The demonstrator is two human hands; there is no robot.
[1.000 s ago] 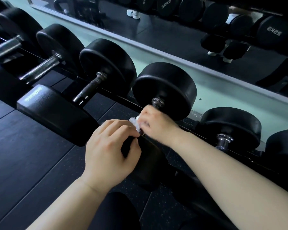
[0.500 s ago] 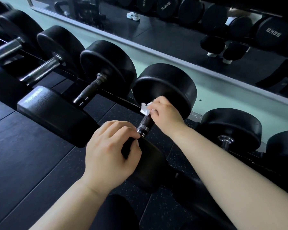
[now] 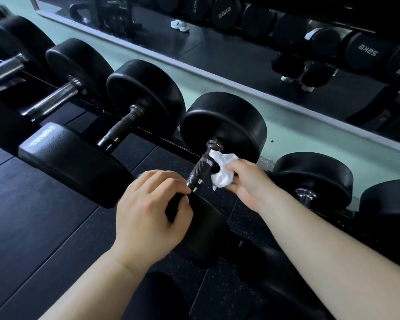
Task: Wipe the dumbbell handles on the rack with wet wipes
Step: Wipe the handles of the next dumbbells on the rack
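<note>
Pinching a wet wipe (image 3: 222, 168) beside the handle (image 3: 200, 168), right hand (image 3: 245, 181); left hand (image 3: 148, 215) seemingly grips the dumbbell head (image 3: 201, 229).

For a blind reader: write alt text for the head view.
A right hand presses a white wet wipe against a dumbbell handle on a rack, while the left hand rests on that dumbbell's near head. More dumbbells line a mirror behind.
</note>
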